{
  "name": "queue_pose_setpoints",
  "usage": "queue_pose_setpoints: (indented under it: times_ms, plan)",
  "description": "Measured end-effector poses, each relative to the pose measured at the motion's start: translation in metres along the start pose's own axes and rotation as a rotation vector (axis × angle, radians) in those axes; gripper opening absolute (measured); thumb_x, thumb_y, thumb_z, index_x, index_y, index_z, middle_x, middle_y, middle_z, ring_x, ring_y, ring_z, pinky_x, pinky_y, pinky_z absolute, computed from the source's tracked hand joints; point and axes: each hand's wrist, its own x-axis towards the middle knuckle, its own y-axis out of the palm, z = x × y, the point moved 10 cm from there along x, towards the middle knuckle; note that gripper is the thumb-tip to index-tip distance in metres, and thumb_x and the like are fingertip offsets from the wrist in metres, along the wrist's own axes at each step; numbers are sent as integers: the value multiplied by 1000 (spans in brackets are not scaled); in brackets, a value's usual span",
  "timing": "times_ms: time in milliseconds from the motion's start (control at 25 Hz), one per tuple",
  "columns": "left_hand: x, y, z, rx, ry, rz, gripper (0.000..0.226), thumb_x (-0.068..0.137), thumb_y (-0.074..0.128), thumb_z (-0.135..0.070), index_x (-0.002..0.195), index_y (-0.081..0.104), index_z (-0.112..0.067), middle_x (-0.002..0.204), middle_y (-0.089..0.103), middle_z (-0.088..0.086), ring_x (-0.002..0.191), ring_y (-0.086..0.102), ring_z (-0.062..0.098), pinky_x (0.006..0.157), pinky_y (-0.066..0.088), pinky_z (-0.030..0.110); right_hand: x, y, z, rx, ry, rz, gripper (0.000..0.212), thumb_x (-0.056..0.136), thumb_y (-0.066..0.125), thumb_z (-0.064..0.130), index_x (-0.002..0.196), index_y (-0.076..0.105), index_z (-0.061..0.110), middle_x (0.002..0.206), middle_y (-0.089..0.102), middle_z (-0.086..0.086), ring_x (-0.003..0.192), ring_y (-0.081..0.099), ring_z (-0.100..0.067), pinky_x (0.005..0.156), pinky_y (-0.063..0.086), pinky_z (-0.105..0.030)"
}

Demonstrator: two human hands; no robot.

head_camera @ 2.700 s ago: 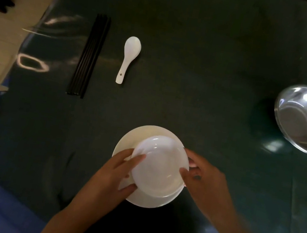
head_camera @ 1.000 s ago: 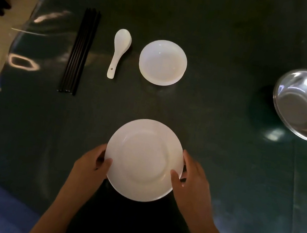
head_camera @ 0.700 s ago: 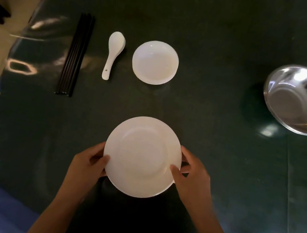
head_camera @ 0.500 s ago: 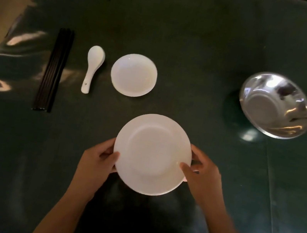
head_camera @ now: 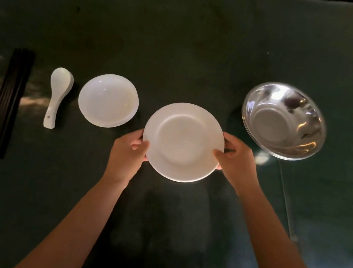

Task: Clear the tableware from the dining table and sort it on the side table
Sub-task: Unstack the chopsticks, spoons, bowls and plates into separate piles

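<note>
In the head view, both hands hold a white plate [head_camera: 183, 142] by its opposite edges: the left hand [head_camera: 127, 154] pinches the left rim with the thumb on top and the fingers curled beneath, and the right hand [head_camera: 236, 161] pinches the right rim the same way. Half a second ago the plate was nearer the person, below the row of tableware; now it sits farther out, level with that row, in the gap between the small white bowl [head_camera: 108, 100] and the steel bowl [head_camera: 284, 120]. The forearms reach out longer than before. The other items keep their order on the table.

Whether the plate rests on the dark green table cover [head_camera: 186, 42] or is held just above it cannot be told; a bright rim of light lies under its near edge. The fingers under the plate are hidden. The far corners of the table fade into dim light, and the near right part is washed by a pale reflection.

Left of the white bowl lies a white ceramic spoon [head_camera: 57, 96], handle towards the person. Further left lies a bundle of black chopsticks [head_camera: 6, 103], well apart from the plate. The steel bowl stands close beside the right hand without touching it.
</note>
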Motion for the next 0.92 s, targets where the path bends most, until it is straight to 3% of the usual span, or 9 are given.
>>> queue_pose_setpoints:
  times_ms: [80,160,200,280,360,400,600,720,920]
  plan:
    - [-1,-4,6,39,-43,-20,20,87,57,-18,104,65,-22,77,66,-23,81,66,0,65,56,18,-2,-1,-4,21,14,-12,44,78,64,16,120,57,29,100,68,9,84,67,-11,68,60,-34]
    - [-10,-21,9,192,-85,-123,39,81,63,-35,118,58,-24,87,62,-20,84,64,3,72,54,22,-13,-8,-4,-63,-29,-79,45,77,68,25,121,57,27,106,65,8,85,65,-8,76,57,-31]
    - [-18,-30,0,319,-7,-193,49,77,65,-42,122,55,-24,93,61,-16,85,62,3,73,51,20,-23,-13,0,-151,-105,-138,49,75,71,29,122,57,24,114,63,4,91,63,-10,80,53,-28]
    - [-43,-21,-36,562,397,-202,52,75,68,-43,120,56,-20,105,62,-6,94,60,8,80,48,23,-49,-16,21,-367,-390,-227,56,70,77,31,121,60,19,123,60,-5,110,56,-21,90,45,-31]
    - [-69,17,-56,772,778,-31,46,75,69,-37,114,62,-13,108,66,3,101,61,19,89,49,33,-74,-2,41,-557,-704,-200,50,66,80,32,112,67,16,119,64,-6,112,56,-26,95,41,-37]
    - [-75,34,-56,846,879,56,43,74,72,-34,110,65,-11,105,68,5,100,63,23,89,50,38,-82,5,47,-633,-816,-170,45,64,80,32,106,70,17,113,68,-4,108,60,-26,96,41,-39]
    - [-64,62,-50,949,920,194,32,64,81,-17,93,70,-11,90,70,3,86,66,23,78,55,34,-81,23,60,-813,-1041,-83,26,67,76,23,91,71,18,94,71,1,88,66,-24,90,46,-39]
    - [-63,63,-49,934,940,217,28,64,80,-16,90,70,-12,88,69,1,84,66,20,75,56,31,-77,27,61,-795,-1080,-28,28,64,80,19,91,71,15,91,71,-2,85,66,-25,80,55,-38]
    - [-61,67,-55,919,975,316,29,61,80,-16,87,69,-13,86,68,-1,80,65,17,70,56,26,-76,36,65,-815,-1179,95,30,62,82,22,90,71,15,90,71,-1,81,66,-24,77,55,-33]
